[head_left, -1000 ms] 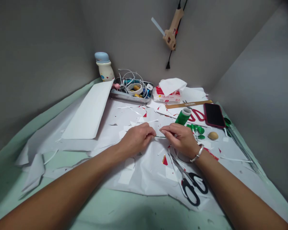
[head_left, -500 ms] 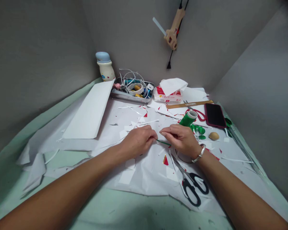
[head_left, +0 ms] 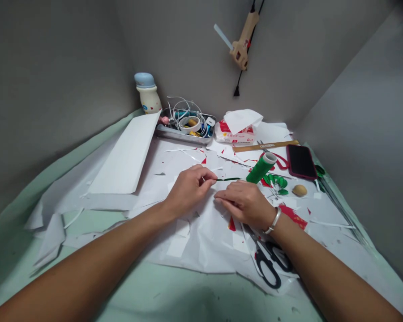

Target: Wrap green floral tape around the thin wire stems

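My left hand (head_left: 193,185) pinches one end of a thin dark green strip (head_left: 230,179), perhaps a thread-wrapped wire, between thumb and fingers. The strip points right, toward a spool of green thread (head_left: 261,168) that stands tilted on the paper. Just below the strip, my right hand (head_left: 243,202) has its fingertips closed together, near my left thumb; what they hold, if anything, is too small to make out. Black-handled scissors (head_left: 268,268) lie under my right wrist, partly hidden. Small green leaf-like pieces (head_left: 277,181) are heaped beyond that hand.
White paper (head_left: 204,250) covers the table, strewn with scraps. Behind stand a metal tray (head_left: 184,136) of supplies, a tissue pack (head_left: 235,134) and a bottle (head_left: 149,96). A phone (head_left: 301,162), a wooden ruler (head_left: 265,146) and a folded card (head_left: 124,156) lie around. A glue gun (head_left: 243,42) hangs above.
The green strip has moved up and now lies nearly level. My left hand has shifted slightly up and left; my right hand has moved down and left. The thread spool leans differently.
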Demonstrator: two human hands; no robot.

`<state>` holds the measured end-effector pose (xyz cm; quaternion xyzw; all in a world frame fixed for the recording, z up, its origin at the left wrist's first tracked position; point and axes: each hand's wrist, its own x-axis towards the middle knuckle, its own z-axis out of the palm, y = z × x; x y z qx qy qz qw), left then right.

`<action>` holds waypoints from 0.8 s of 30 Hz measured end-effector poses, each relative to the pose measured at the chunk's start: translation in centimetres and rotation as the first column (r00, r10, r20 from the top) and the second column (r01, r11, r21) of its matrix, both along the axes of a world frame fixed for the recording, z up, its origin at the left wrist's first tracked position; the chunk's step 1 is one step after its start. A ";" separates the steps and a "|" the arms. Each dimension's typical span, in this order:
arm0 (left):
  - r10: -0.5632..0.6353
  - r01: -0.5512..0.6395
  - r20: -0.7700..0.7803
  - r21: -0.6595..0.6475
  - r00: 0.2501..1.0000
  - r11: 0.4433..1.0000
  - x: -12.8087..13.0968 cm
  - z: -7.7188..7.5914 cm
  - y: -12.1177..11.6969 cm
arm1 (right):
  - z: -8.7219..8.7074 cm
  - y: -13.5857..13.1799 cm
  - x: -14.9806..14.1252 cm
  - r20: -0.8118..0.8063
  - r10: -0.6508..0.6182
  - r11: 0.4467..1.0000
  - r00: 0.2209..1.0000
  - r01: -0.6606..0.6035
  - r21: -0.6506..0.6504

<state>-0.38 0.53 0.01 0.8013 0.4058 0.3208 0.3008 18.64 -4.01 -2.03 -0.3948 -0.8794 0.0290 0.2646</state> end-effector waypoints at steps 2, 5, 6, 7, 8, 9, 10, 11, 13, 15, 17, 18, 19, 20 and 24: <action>-0.024 0.030 -0.082 0.073 0.996 0.997 0.0 -0.4 0.0 | 0.4 -0.2 0.1 -0.005 -0.016 0.998 1.000 0.016 0.064; -0.144 0.160 -0.172 0.082 0.975 0.984 0.0 -0.9 -0.1 | 0.6 0.1 0.7 -0.107 -0.088 0.993 0.990 0.096 0.069; -0.195 0.208 -0.182 0.056 0.964 0.976 0.1 -0.9 -0.1 | 0.6 0.3 1.0 -0.156 -0.116 0.991 0.981 0.124 0.043; -0.242 0.249 -0.174 0.020 0.955 0.968 0.1 -0.9 -0.1 | 0.6 0.5 1.2 -0.207 -0.142 0.989 0.968 0.147 0.009; -0.279 0.279 -0.148 -0.023 0.949 0.960 0.1 -0.8 -0.1 | 0.5 0.8 1.4 -0.255 -0.163 0.987 0.953 0.160 -0.032; -0.303 0.297 -0.106 -0.071 0.947 0.952 0.1 -0.6 -0.1 | 0.4 1.0 1.7 -0.297 -0.183 0.983 0.937 0.167 -0.077; -0.311 0.303 -0.052 -0.124 0.949 0.945 0.1 -0.4 -0.1 | 0.2 1.2 1.8 -0.328 -0.201 0.978 0.923 0.168 -0.124; -0.302 0.298 0.007 -0.176 0.953 0.938 0.1 -0.2 -0.1 | 0.0 1.4 2.0 -0.346 -0.213 0.972 0.914 0.164 -0.168; -0.254 0.278 0.120 -0.271 0.960 0.922 0.1 0.1 0.0 | -0.4 1.5 1.9 -0.344 -0.205 0.966 0.916 0.132 -0.223; -0.182 0.238 0.195 -0.320 0.964 0.917 0.1 0.4 0.1 | -0.7 1.3 1.5 -0.311 -0.154 0.972 0.938 0.087 -0.217; -0.097 0.155 0.203 -0.290 0.974 0.944 0.0 0.4 0.2 | -0.8 1.0 0.9 -0.241 -0.094 0.985 0.966 0.055 -0.165; -0.059 0.101 0.177 -0.241 0.982 0.965 0.0 0.4 0.2 | -0.7 0.8 0.6 -0.180 -0.054 0.991 0.982 0.030 -0.133; -0.028 0.052 0.135 -0.173 0.990 0.984 0.0 0.3 0.3 | -0.6 0.6 0.4 -0.123 -0.032 0.995 0.992 0.020 -0.096; -0.010 0.018 0.082 -0.095 0.997 0.995 -0.1 0.2 0.3 | -0.4 0.4 0.2 -0.073 -0.013 0.998 0.997 0.008 -0.056; -0.033 0.050 -0.122 0.143 0.992 0.988 -0.1 -0.5 0.1 | 0.3 0.1 0.5 -0.037 -0.016 0.997 0.999 0.019 0.079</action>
